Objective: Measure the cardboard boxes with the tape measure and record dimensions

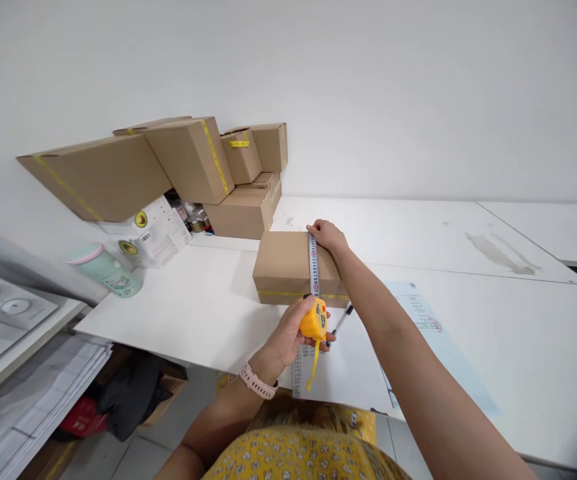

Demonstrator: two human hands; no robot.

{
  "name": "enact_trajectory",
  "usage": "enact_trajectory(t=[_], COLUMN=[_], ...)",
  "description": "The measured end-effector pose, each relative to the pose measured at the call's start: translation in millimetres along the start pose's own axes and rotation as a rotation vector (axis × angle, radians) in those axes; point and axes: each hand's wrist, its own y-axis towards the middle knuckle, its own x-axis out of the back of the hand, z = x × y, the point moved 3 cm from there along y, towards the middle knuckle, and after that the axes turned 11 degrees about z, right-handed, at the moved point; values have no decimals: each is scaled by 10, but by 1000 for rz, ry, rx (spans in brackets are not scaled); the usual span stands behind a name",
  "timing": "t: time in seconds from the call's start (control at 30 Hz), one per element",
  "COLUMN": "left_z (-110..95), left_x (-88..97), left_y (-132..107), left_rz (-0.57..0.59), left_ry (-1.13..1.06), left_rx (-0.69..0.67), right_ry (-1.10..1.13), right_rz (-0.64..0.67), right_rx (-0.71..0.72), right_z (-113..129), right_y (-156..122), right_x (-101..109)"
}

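Yellow tape measure (313, 321) is filling the gripping left hand (287, 335) near the surface's (193, 313) front edge; the right hand (330, 235) is pinching its blade (314, 267); slipping could cause recoil.

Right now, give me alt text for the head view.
A person's left hand holds a yellow tape measure, its blade stretched across the top of a cardboard box to the right hand at the far edge. A notebook lies in front on a white table, with more boxes stacked behind to the left.
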Motion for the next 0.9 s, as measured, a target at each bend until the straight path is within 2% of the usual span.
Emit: enact_trajectory(t=[0.17, 0.27, 0.37, 0.43, 0.5, 0.57, 0.63, 0.73, 0.83, 0.9], left_z=[-19, -105, -225, -270, -267, -247, -265, -455, -803, -1020], left_x=[19, 156, 488, 775, 1041, 1217, 1277, 1221, 1136, 1093], left_y=[-7, -155, -368, -459, -470, -416, -337, -240, -162, -115], left_rz=[-17, -96, -275, -401, -479, -477, -418, -327, -276, -263], left_ry=[34, 135, 273, 356, 381, 358, 336, 348, 357, 356], left_rx=[-4, -155, -358, -422, -415, -374, -345, -379, -462, -487], right_ry=[156, 388, 730, 789, 755, 713, 664, 533, 396, 287], right_rz=[-11, -54, -249, -397, -429, -350, -261, -223, -293, -379], right_rx=[62, 139, 168, 59, -26, -28, 44, 180, 233, 210], right_z=[19, -118, -520, -861, -1106, -1185, -1101, -810, -536, -418], right_y=[22, -87, -414, -723, -1022, -1243, -1363, -1358, -1182, -1024], right_x=[80, 267, 403, 357, 210, 38, -61, 26, 281, 429])
